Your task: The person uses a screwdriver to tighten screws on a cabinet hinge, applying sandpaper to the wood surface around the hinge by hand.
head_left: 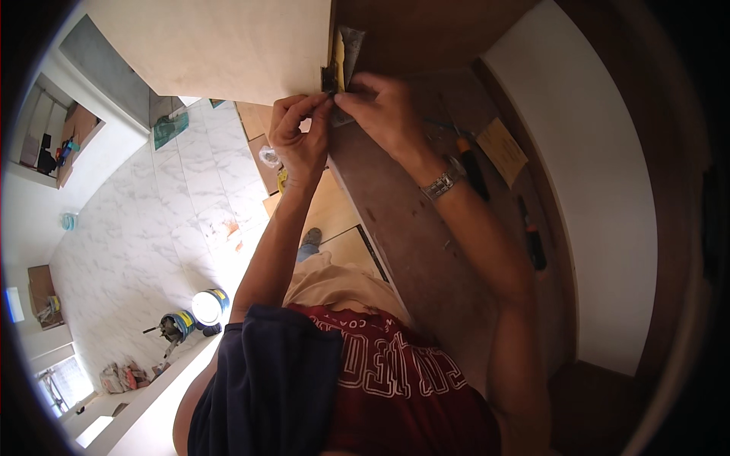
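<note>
My left hand (pixel 300 133) is closed in a pinch at the lower corner of a pale wooden panel (pixel 220 49). Beside it, my right hand (pixel 382 114) has thumb and forefinger drawn together at the same spot, its wrist wearing a metal watch (pixel 442 179). What the fingertips hold is too small and dark to make out. Just above them, a small black fitting (pixel 328 79) sits on the panel's edge. A yellow strip (pixel 340 61) runs upright next to it, and behind that shows a grey, crumpled-looking piece (pixel 352 44).
Under my right arm lies a brown surface (pixel 403 220). On it are an orange-and-black-handled tool (pixel 473 169), a second dark-handled tool (pixel 534 245) and a tan card (pixel 503 153). Marble-patterned floor (pixel 152 205) spreads to the left, with paint buckets (pixel 209 306) and a green sheet (pixel 170 131).
</note>
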A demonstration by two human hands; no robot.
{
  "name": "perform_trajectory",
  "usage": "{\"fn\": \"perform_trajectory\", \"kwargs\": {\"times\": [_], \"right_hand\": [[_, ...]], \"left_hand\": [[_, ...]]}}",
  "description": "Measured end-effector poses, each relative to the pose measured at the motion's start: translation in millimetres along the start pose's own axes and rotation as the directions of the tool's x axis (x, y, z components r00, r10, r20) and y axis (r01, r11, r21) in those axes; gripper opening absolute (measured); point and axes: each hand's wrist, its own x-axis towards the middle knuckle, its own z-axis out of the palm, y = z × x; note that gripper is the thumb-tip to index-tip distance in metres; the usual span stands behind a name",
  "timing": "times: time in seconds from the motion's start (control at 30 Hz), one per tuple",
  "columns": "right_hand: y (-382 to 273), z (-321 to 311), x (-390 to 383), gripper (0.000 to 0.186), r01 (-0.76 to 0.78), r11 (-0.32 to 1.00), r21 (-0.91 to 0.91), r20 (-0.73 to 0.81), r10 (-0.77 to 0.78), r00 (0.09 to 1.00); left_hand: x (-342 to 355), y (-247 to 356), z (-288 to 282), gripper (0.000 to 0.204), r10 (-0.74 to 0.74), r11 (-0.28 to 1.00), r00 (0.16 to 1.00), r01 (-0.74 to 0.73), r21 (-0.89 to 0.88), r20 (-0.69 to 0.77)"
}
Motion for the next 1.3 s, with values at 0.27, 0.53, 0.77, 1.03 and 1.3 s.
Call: {"fn": "perform_trajectory", "kwargs": {"times": [0.27, 0.53, 0.77, 1.03, 1.3], "right_hand": [[-5.8, 0.8, 6.2, 0.022, 0.069, 0.982, -0.173, -0.03, -0.076, 0.997], [-0.5, 6.5, 6.2, 0.021, 0.082, 0.97, -0.23, -0.076, -0.102, 0.992], [9.7, 7.4, 8.6, 0.016, 0.085, 0.971, -0.224, -0.091, -0.108, 0.99], [-9.3, 3.1, 6.3, 0.017, 0.015, 0.979, -0.201, -0.002, -0.016, 1.0], [14.8, -2.3, 11.4, 0.016, 0.012, 0.992, -0.122, 0.034, -0.008, 0.999]], "left_hand": [[0.6, -6.1, 3.0, 0.015, -0.05, 0.995, 0.999, 0.048, -0.091, -0.016], [-0.6, 5.7, 4.8, 0.021, 0.002, 0.999, 0.999, -0.005, 0.053, 0.039], [4.6, 15.5, 2.0, 0.025, 0.136, 0.961, 0.989, -0.145, 0.237, 0.053], [5.2, 5.6, 0.3, 0.023, 0.184, 0.959, 0.982, -0.186, 0.212, 0.027], [5.0, 7.0, 3.4, 0.027, 0.193, 0.951, 0.98, -0.2, 0.236, 0.055]]}}
